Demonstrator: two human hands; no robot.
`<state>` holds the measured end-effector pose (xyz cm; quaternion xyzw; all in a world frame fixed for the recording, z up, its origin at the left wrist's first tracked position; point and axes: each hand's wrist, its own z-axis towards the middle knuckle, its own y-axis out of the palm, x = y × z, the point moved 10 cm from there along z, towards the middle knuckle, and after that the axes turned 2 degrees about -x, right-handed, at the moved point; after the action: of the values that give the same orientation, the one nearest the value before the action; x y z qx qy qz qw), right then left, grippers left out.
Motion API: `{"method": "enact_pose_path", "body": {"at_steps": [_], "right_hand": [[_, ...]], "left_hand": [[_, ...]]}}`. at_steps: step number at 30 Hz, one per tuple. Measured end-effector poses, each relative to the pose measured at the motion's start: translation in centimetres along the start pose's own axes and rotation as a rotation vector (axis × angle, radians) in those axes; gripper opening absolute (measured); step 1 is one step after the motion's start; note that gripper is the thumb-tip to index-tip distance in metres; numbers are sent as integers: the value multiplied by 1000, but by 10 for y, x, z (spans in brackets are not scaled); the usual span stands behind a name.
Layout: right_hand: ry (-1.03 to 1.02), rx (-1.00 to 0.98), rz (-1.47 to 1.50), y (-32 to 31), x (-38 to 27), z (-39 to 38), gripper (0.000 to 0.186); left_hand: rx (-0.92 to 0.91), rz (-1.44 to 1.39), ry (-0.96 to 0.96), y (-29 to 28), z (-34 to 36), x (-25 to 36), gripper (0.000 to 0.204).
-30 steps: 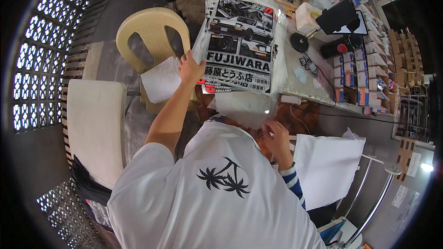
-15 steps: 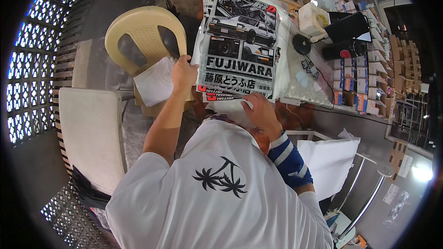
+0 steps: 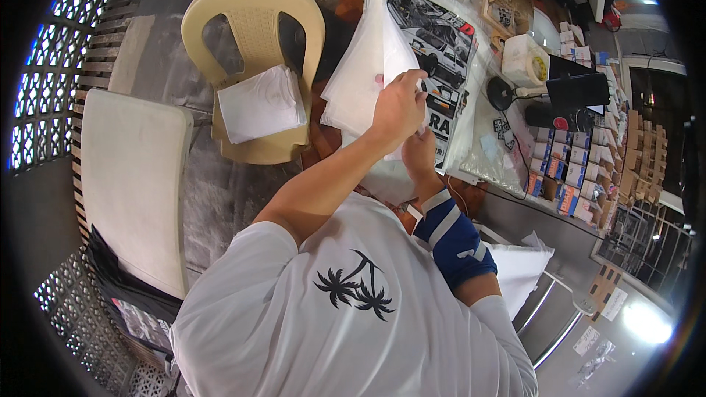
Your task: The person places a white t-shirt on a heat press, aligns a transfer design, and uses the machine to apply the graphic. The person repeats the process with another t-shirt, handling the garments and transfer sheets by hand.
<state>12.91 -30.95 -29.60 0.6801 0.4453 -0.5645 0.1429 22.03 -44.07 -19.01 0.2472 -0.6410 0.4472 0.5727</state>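
A printed sheet with black, grey and red car pictures lies on a stack at the table's near side. Its left part is covered by a white turned-up sheet. My left hand is closed on that sheet's edge, the fingers over the print. Just below it, my right hand is closed at the sheet's lower edge; its fingertips are partly hidden. White sheets fan out to the left of my left hand.
A cream plastic chair at left bears a pile of white paper. Right of the stack are a black round-based stand, a roll of tape and several small boxes. A pale folding table stands far left.
My left hand has moved right, from the sheet's left edge across the print, turning up a white side. My right hand has shifted slightly up and right. The view has turned.
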Motion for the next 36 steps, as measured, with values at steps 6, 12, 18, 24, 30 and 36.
{"method": "enact_pose_path", "body": {"at_steps": [6, 12, 18, 24, 30, 36], "right_hand": [[61, 52, 219, -6, -11, -3, 28], [83, -154, 180, -7, -20, -5, 34], [160, -312, 90, 4, -18, -4, 36], [151, -3, 333, -37, -22, 4, 33], [45, 135, 206, -68, -18, 14, 32], [169, 243, -45, -96, -57, 3, 33]], "left_hand": [[104, -280, -132, -19, -5, -36, 39], [110, -298, -305, -32, -26, -85, 33], [119, -611, -355, -55, -33, -139, 37], [295, -37, -304, -134, -33, -168, 34], [240, 187, -89, -127, -27, -122, 22], [-55, -70, -165, -44, -37, -121, 19]]}}
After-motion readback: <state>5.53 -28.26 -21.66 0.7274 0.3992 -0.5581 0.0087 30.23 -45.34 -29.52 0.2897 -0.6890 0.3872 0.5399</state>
